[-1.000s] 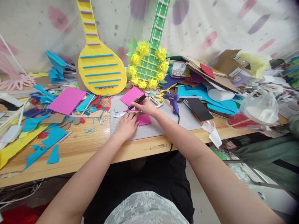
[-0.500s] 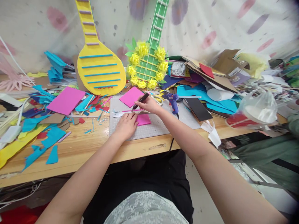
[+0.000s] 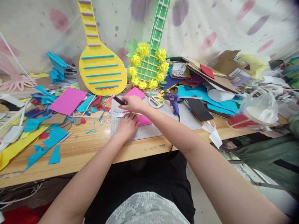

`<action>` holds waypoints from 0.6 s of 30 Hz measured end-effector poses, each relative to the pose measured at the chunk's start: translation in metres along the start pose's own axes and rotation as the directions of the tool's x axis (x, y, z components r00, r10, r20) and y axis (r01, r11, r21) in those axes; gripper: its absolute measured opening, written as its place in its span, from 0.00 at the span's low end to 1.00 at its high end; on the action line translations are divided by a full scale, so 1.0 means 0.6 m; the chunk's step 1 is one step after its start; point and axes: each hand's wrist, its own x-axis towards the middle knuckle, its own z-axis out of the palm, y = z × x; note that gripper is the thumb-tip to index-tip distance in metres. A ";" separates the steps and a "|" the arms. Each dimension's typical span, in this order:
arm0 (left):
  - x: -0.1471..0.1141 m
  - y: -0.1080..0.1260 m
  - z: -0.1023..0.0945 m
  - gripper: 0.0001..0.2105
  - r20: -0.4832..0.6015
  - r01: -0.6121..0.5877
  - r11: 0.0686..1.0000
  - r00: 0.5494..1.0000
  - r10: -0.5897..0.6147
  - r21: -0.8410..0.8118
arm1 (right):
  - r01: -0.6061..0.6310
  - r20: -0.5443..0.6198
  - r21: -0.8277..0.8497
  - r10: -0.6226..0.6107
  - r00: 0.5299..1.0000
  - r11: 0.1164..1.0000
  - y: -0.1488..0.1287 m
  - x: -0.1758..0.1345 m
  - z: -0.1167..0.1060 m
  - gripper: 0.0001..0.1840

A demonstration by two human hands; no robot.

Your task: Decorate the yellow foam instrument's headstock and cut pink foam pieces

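Note:
My left hand (image 3: 127, 127) lies with fingers outstretched, pressing down on the steel ruler (image 3: 119, 114) and a pink foam sheet (image 3: 145, 120). Both are on the grey cutting mat (image 3: 154, 132). My right hand (image 3: 133, 104) is closed round a black utility knife (image 3: 118, 100), just above the left hand; its blade is not visible. A narrow pink strip shows along the ruler's far edge, partly under the right hand. Behind them lies another pink sheet (image 3: 135, 92). To the right are white-handled scissors (image 3: 156, 102) and a blue glue gun (image 3: 173, 102).
A yellow lute-shaped craft (image 3: 102, 70) and a green one (image 3: 149, 67) with yellow flowers lean at the back. Coloured scraps (image 3: 54, 137) cover the left side. A phone (image 3: 198, 109) and a bagged red cup (image 3: 245, 119) stand right.
My right hand has moved left along the ruler with the knife, whose upper end now leans left. My left hand keeps its place on the ruler.

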 end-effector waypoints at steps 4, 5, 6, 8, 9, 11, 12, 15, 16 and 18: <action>0.001 0.000 -0.002 0.16 -0.006 -0.016 1.000 1.000 0.016 0.010 | 0.047 0.009 -0.030 -0.047 0.999 0.998 -0.025 0.029 0.023 0.13; 0.001 0.000 -0.002 0.16 -0.012 -0.023 1.000 1.000 0.023 0.010 | 0.066 0.001 -0.013 -0.066 0.998 0.998 -0.031 0.034 0.027 0.14; 0.001 -0.001 -0.001 0.16 -0.016 -0.027 1.000 1.000 0.027 0.007 | 0.071 -0.008 0.015 -0.071 0.997 0.997 -0.036 0.038 0.028 0.14; 0.000 -0.001 0.000 0.15 -0.014 -0.025 1.000 1.000 0.025 0.001 | 0.045 -0.032 0.111 -0.041 0.999 0.993 -0.042 0.044 0.027 0.16; 0.000 -0.002 0.001 0.15 -0.011 -0.022 1.000 1.000 0.022 -0.002 | 0.016 -0.048 0.177 -0.008 0.999 0.984 -0.041 0.045 0.024 0.18; -0.001 -0.002 0.002 0.16 -0.010 -0.019 1.000 1.000 0.018 -0.010 | -0.050 -0.075 0.336 0.079 0.994 0.941 -0.031 0.043 0.016 0.20; -0.002 -0.002 0.002 0.17 -0.013 -0.021 1.000 1.000 0.021 -0.014 | -0.074 -0.086 0.418 0.121 0.989 0.905 -0.021 0.039 0.011 0.20; -0.003 -0.002 0.003 0.19 -0.032 -0.031 0.999 0.999 0.030 -0.024 | -0.123 -0.101 0.612 0.231 0.968 0.781 0.019 0.019 -0.003 0.20; -0.003 -0.002 0.002 0.19 -0.037 -0.033 0.999 0.999 0.032 -0.024 | -0.125 -0.106 0.652 0.253 0.962 0.748 0.035 0.008 -0.007 0.20; -0.003 -0.002 0.002 0.19 -0.043 -0.031 0.999 0.999 0.030 -0.020 | -0.111 -0.106 0.706 0.259 0.960 0.700 0.062 -0.015 -0.012 0.20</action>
